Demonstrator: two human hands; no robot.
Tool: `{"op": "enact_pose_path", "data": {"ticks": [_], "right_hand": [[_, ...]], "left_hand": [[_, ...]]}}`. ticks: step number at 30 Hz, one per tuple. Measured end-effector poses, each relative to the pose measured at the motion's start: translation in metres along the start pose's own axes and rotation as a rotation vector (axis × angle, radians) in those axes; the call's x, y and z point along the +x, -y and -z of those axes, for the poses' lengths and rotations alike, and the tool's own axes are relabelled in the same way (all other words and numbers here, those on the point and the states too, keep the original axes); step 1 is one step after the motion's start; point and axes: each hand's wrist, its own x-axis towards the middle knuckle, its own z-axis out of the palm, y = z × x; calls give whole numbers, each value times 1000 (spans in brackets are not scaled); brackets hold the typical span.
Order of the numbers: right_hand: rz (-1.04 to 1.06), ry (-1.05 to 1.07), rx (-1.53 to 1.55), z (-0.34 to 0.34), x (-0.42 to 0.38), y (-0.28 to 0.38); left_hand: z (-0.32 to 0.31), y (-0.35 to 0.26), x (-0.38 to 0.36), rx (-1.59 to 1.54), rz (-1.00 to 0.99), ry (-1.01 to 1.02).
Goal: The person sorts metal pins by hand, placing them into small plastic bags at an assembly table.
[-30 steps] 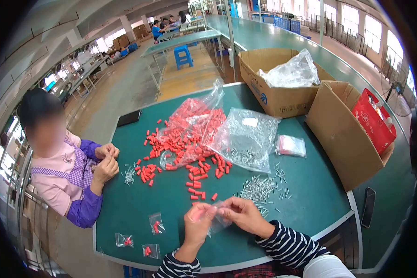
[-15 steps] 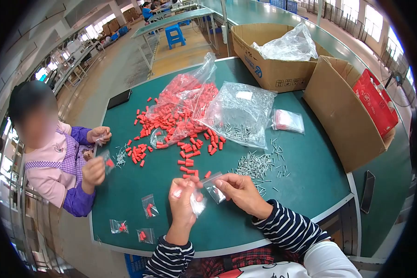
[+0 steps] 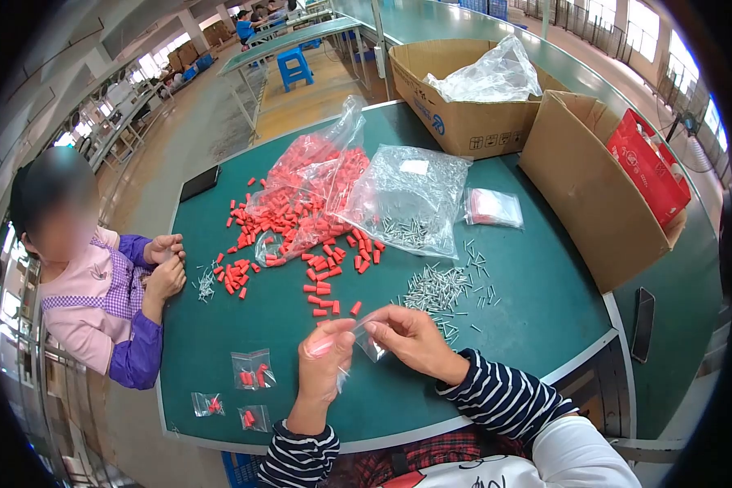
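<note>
My right hand [image 3: 411,337] pinches a small clear zip bag [image 3: 372,348] near the front middle of the table. My left hand [image 3: 325,358] is closed beside it, fingertips at the bag's edge, with more clear plastic showing below its palm. Red caps [image 3: 317,264] lie loose beyond my hands, some under a large plastic bag [image 3: 313,175]. Behind my right hand is a pile of metal screws [image 3: 435,289], with a clear bag of screws [image 3: 415,195] farther back. Small bags with red caps [image 3: 254,370] lie left of my left hand.
A co-worker [image 3: 98,285] sits at the left, hands together near a small screw pile [image 3: 206,285]. Two cardboard boxes [image 3: 581,191] stand at the back right. A stack of small bags [image 3: 494,208] and a phone [image 3: 200,184] lie on the green table [image 3: 529,342].
The view has shifted slightly. Another small bag with red caps now lies at the upper left bag's spot, and the co-worker's hands have come together without the raised bag.
</note>
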Motion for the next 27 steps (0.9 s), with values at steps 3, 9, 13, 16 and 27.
{"op": "enact_pose_path", "data": {"ticks": [3,9,13,16,27], "right_hand": [[23,-24,-57,-2,0,-3],[128,-94,-90,-5,-1,3],[197,-114,-198,-2,1,2],[306,-134,-360,-1,3,4],[283,-22,-468,1,-1,9]], "left_hand": [[-3,1,0,108,-41,-30],[-8,1,1,226,-176,-45],[-7,5,2,293,-291,-34],[-5,1,-1,339,-269,-18],[0,3,1,407,-432,-2]]}}
